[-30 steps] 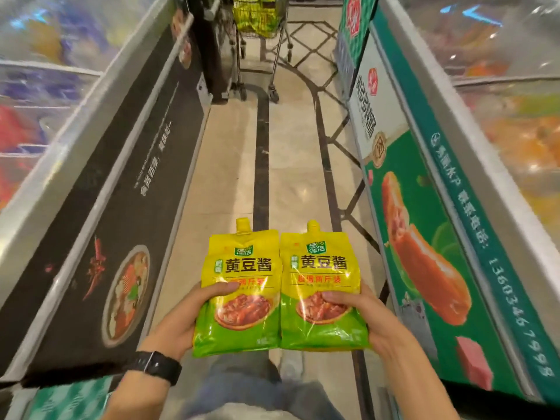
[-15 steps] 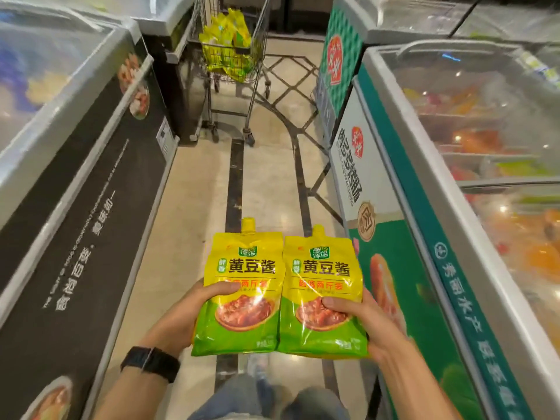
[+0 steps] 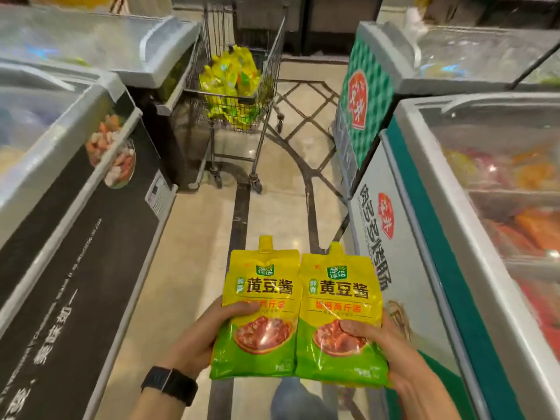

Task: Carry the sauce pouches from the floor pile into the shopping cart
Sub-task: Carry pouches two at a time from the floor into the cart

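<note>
Now you hold two pouches side by side in front of you, spouts up and edges touching: the left pouch [image 3: 257, 301] in your left hand [image 3: 194, 344], the right pouch [image 3: 339, 307] in your right hand [image 3: 391, 356]. Each thumb lies across the printed front on the lower half, and the fingers go behind where they are hidden, so each hand is closed round its own pouch. The cart [image 3: 273, 65] stands well ahead at the end of the aisle, already carrying a heap [image 3: 230, 77] of the same yellow pouches, with bare floor [image 3: 197, 231] between you and it. The left freezer [image 3: 69, 189] and the right freezer [image 3: 424, 189] flank the aisle, and a watch [image 3: 169, 384] sits on your left wrist. The risk, as I judge it, lies in the grip: you hold soft, glossy pouches by the bottom half only, so a heavy top could fold over and slide out from under a thumb as you walk. The aisle is tight too, and an elbow could clip a freezer edge and jog a pouch loose. At the cart, a release from too high could bounce a pouch off the heap and over the rim, so lower them in. Against half a second ago, the cart shows nearer and lower in the view, more of its basket is visible, and your hold on both pouches is unchanged.
</note>
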The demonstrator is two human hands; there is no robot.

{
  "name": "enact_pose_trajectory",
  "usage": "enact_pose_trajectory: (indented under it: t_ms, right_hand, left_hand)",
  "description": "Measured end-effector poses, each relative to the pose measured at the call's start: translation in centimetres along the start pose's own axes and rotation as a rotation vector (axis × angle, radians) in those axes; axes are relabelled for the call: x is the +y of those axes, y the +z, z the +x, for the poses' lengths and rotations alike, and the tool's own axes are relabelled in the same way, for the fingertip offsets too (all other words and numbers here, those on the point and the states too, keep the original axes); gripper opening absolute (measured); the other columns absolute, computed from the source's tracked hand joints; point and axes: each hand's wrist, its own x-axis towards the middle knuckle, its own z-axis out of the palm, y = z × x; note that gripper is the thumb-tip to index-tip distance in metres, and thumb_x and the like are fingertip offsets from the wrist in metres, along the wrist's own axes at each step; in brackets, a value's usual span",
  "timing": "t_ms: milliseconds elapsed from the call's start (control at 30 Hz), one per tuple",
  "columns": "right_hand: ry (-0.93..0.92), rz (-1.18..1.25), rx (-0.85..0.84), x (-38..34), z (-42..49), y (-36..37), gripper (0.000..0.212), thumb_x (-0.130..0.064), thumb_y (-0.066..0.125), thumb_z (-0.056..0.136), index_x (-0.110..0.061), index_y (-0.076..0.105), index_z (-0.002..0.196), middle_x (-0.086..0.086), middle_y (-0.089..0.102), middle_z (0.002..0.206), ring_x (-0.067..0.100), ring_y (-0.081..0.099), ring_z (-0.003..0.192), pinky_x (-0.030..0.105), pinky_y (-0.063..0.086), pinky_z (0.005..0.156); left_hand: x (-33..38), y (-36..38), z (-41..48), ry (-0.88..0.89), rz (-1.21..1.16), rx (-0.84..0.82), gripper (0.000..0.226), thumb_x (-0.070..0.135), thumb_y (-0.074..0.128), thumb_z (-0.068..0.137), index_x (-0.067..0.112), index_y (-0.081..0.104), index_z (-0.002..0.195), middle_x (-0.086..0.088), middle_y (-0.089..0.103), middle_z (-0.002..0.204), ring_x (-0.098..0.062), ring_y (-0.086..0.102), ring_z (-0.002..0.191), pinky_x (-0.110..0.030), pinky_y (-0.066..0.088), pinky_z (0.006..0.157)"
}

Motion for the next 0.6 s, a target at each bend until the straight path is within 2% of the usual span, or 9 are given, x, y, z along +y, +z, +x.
enact_pose_trajectory:
  t_ms: [67,133,200,333,500,600]
  right_hand:
    - [0.000,0.023,-0.053,-5.3,4.7,0.7,0.101,-0.017,0.097,0.031,-0.022,0.056,0.124,0.014,0.073,0.111,0.038,0.068,0.104,0.058,0.050,0.094]
    - [0.001,-0.022,-0.109,-10.5,9.5,1.8,0.114,-0.017,0.099,0.020,-0.015,0.056,0.125,0.018,0.073,0.109,0.039,0.070,0.098,0.053,0.057,0.081]
    - [-0.002,-0.040,-0.155,-14.5,14.4,2.8,0.116,-0.021,0.100,0.015,-0.009,0.058,0.123,0.020,0.073,0.107,0.037,0.072,0.092,0.045,0.060,0.067]
    - [0.038,-0.081,-0.168,-22.1,23.5,5.3,0.120,-0.023,0.100,0.016,-0.006,0.056,0.126,0.020,0.072,0.109,0.037,0.071,0.094,0.042,0.060,0.071]
    - [0.011,-0.094,-0.146,-30.2,35.0,7.5,0.113,-0.022,0.100,0.016,-0.008,0.059,0.120,0.018,0.073,0.107,0.035,0.072,0.093,0.044,0.060,0.076]
    - [0.005,-0.066,-0.104,-35.5,41.1,7.9,0.111,-0.022,0.100,0.012,-0.010,0.060,0.116,0.016,0.075,0.103,0.032,0.074,0.087,0.040,0.060,0.066]
  left_hand:
    - [4.1,0.2,3.9,-0.008,-0.064,0.019,0.088,0.014,0.093,0.044,0.002,0.062,0.125,-0.027,0.067,0.120,-0.044,0.069,0.101,-0.053,0.056,0.091]
    - [8.2,0.5,7.4,0.029,-0.071,0.073,0.097,0.017,0.098,0.037,0.003,0.063,0.125,-0.027,0.067,0.121,-0.045,0.067,0.106,-0.057,0.052,0.096]
    - [12.0,0.7,10.3,0.079,-0.105,0.108,0.099,0.019,0.099,0.035,0.003,0.063,0.126,-0.027,0.067,0.122,-0.047,0.063,0.112,-0.061,0.048,0.099]
    - [19.7,0.3,16.9,0.096,-0.147,0.145,0.102,0.019,0.098,0.040,0.004,0.058,0.133,-0.027,0.064,0.127,-0.049,0.060,0.116,-0.066,0.041,0.104]
    - [30.0,-0.8,27.5,0.074,-0.179,0.101,0.097,0.016,0.100,0.028,0.000,0.069,0.118,-0.028,0.068,0.118,-0.043,0.072,0.094,-0.056,0.058,0.082]
    - [36.1,-0.4,33.8,0.047,-0.203,0.074,0.092,0.014,0.100,0.024,-0.001,0.072,0.110,-0.028,0.070,0.114,-0.041,0.073,0.087,-0.052,0.061,0.074]
